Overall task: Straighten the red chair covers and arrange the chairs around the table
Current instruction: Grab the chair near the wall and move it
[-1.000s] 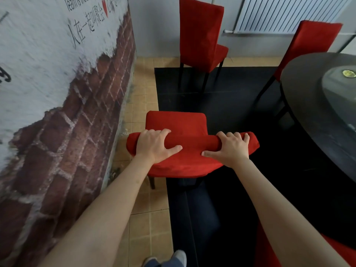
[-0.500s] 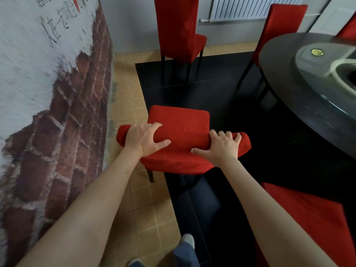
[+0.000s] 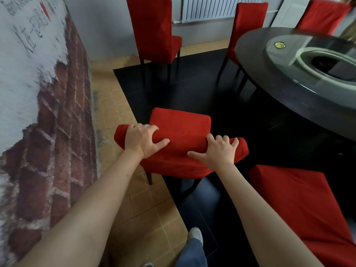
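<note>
A chair in a red cover (image 3: 183, 128) stands right in front of me, its back towards me. My left hand (image 3: 141, 140) grips the left end of the backrest top, and my right hand (image 3: 218, 151) grips the right end. The round dark table (image 3: 269, 93) with a glass turntable fills the upper right. Another red-covered chair (image 3: 154, 29) stands apart by the far wall. Two more red chairs (image 3: 248, 24) (image 3: 323, 16) sit at the table's far edge. A further red chair (image 3: 300, 205) is close by at lower right.
A brick-patterned wall (image 3: 48, 122) runs close along the left. A white radiator (image 3: 215, 6) hangs on the far wall. The floor is tan tile (image 3: 115, 105) by the wall and black (image 3: 192, 89) under the table. My shoe (image 3: 195, 235) is on the dark floor.
The view has swung right, bringing more of the table and the near right chair into sight. The held chair has turned slightly towards the table, both hands still gripping its backrest.
</note>
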Demonstrator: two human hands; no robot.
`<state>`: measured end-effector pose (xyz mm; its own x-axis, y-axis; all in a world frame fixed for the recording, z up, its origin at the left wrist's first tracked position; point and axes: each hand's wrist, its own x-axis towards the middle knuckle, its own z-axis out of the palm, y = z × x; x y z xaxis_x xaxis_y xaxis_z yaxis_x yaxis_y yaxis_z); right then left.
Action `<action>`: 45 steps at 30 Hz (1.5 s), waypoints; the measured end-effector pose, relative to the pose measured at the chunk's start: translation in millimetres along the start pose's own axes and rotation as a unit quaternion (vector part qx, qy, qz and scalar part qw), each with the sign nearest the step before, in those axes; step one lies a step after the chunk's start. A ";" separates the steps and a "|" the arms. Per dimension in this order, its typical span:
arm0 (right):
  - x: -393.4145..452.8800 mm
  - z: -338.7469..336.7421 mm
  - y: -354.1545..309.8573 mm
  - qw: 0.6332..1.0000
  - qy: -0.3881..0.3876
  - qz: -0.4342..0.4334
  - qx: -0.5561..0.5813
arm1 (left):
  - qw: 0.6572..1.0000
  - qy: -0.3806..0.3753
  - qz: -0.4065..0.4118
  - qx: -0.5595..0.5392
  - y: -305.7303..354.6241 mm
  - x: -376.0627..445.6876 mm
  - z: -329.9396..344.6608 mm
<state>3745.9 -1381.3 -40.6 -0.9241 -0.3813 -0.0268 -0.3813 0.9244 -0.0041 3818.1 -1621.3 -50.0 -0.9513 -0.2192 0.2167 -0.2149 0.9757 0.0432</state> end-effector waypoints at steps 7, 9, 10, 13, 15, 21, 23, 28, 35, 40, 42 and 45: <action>28.3 -5.9 -2.0 1.000 -0.002 0.021 0.007 | 1.000 -0.006 0.017 0.004 -6.3 34.1 4.4; 40.3 -7.4 -1.3 1.000 -0.011 0.027 0.000 | 1.000 -0.009 0.022 0.002 -7.6 45.1 5.4; 44.8 -7.1 -0.7 1.000 -0.013 0.027 -0.007 | 1.000 -0.006 0.026 0.002 -8.4 48.7 6.0; 50.4 -3.8 2.2 0.999 -0.016 0.024 -0.024 | 0.999 0.004 0.039 -0.008 -8.7 51.5 7.6; 54.0 -3.7 2.1 0.999 -0.022 0.027 -0.024 | 0.999 0.007 0.043 -0.016 -9.5 54.3 8.2; 74.9 -5.5 7.9 0.999 -0.028 0.034 -0.017 | 0.999 0.012 0.042 -0.026 -6.6 75.2 14.6; 85.9 -6.7 11.6 0.999 -0.032 0.030 -0.014 | 0.999 0.015 0.042 -0.029 -5.1 85.4 17.6; 121.5 -12.1 27.9 0.998 -0.053 0.025 -0.001 | 0.999 0.007 0.038 -0.023 5.2 118.2 24.0; 180.2 -18.2 50.9 0.998 -0.064 0.026 0.013 | 0.999 -0.002 0.033 -0.012 20.3 176.3 35.1; 213.2 -21.6 63.8 0.997 -0.066 0.026 0.014 | 0.999 -0.003 0.031 -0.012 28.4 209.8 42.4; 221.8 -22.6 67.4 0.997 -0.064 0.027 0.012 | 0.999 -0.002 0.030 -0.013 30.8 218.6 44.7; 225.0 -21.9 67.1 0.998 -0.061 0.032 0.007 | 0.999 -0.002 0.034 -0.015 30.2 222.6 46.8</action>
<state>3511.8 -1405.2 -25.1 -0.9359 -0.3193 -0.1490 -0.3210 0.9470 -0.0132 3589.5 -1640.8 -46.1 -0.9643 -0.1519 0.2168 -0.1429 0.9881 0.0568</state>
